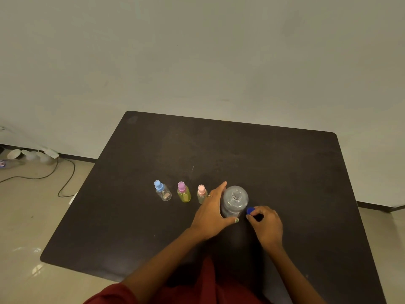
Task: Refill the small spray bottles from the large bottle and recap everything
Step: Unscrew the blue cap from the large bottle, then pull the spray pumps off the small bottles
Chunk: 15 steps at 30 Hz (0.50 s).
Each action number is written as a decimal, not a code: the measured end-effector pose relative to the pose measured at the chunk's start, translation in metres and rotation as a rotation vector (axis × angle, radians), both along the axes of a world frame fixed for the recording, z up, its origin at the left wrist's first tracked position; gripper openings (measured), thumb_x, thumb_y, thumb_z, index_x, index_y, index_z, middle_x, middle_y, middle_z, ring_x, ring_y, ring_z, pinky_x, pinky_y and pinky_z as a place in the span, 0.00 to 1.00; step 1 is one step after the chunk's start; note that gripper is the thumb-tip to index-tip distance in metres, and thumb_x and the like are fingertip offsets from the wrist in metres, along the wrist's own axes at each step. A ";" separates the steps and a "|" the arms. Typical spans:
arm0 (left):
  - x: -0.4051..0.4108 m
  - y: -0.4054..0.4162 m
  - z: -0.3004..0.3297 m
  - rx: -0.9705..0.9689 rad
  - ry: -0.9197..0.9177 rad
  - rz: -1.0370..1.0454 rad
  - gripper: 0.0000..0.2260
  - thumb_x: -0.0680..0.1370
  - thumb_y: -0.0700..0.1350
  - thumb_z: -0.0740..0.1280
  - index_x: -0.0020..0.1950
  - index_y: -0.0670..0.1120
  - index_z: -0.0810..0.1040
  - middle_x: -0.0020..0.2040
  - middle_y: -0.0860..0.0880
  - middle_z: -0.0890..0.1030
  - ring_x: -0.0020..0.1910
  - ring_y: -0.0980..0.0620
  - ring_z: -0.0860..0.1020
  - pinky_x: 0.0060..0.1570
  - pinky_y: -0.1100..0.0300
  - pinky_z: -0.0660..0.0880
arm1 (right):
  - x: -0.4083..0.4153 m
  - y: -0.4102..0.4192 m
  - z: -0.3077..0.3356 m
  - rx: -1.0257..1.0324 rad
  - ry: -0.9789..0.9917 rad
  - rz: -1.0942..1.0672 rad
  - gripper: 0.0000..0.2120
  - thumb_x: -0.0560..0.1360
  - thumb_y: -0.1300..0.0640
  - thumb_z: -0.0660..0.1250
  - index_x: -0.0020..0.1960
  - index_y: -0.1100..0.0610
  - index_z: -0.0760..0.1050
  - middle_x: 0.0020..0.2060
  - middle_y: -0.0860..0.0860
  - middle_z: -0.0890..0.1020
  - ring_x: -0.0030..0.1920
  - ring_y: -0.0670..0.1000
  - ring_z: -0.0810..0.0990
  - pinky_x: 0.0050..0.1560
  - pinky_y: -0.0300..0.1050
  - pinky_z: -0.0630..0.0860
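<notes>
Gripping uncapped large bottle [234,201]: left hand [211,212]. Right hand [266,224] pinches blue cap [250,210]. Labels unreadable.

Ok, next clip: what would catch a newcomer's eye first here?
Probably the large clear plastic bottle standing uncapped near the middle of the black table, gripped at its side by the left hand, while the right hand just beside it pinches a small dark blue cap. Next, the row of three small spray bottles to its left, topped blue, purple and pink, all capped.
</notes>
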<state>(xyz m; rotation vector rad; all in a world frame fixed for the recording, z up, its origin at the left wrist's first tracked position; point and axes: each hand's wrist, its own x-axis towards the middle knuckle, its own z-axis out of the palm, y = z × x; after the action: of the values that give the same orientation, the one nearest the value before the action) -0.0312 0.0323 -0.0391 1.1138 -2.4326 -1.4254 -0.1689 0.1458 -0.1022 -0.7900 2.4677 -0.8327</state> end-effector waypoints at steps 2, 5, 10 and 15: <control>0.003 0.001 -0.001 -0.003 -0.011 0.008 0.44 0.68 0.49 0.75 0.76 0.52 0.52 0.73 0.54 0.64 0.71 0.56 0.62 0.66 0.59 0.64 | 0.001 0.001 0.000 -0.002 0.000 -0.002 0.07 0.69 0.58 0.74 0.41 0.53 0.76 0.44 0.44 0.76 0.47 0.45 0.74 0.42 0.38 0.67; 0.006 0.001 -0.001 -0.035 -0.040 0.013 0.42 0.69 0.50 0.74 0.75 0.52 0.52 0.74 0.53 0.61 0.72 0.54 0.61 0.67 0.57 0.63 | -0.002 0.001 0.001 -0.051 -0.041 0.010 0.09 0.68 0.59 0.75 0.41 0.52 0.75 0.47 0.44 0.75 0.46 0.44 0.75 0.44 0.38 0.70; 0.025 0.004 0.004 -0.075 -0.079 0.009 0.36 0.70 0.52 0.73 0.73 0.54 0.58 0.73 0.54 0.62 0.70 0.53 0.63 0.66 0.56 0.66 | -0.006 0.000 0.026 -0.268 -0.132 -0.126 0.05 0.71 0.61 0.71 0.40 0.54 0.77 0.47 0.49 0.78 0.46 0.46 0.78 0.50 0.48 0.76; 0.057 0.004 -0.004 0.020 -0.059 0.097 0.23 0.72 0.51 0.71 0.65 0.55 0.70 0.65 0.54 0.71 0.63 0.56 0.71 0.59 0.63 0.69 | -0.007 -0.016 0.078 -0.478 -0.162 -0.167 0.06 0.74 0.65 0.66 0.41 0.56 0.78 0.40 0.52 0.81 0.42 0.48 0.79 0.46 0.41 0.76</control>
<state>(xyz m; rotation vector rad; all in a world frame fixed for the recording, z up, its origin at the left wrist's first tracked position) 0.0255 0.0367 -0.0434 1.2772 -2.3715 -1.4101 -0.1754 0.1296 -0.0242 -0.6390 2.2362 -1.5204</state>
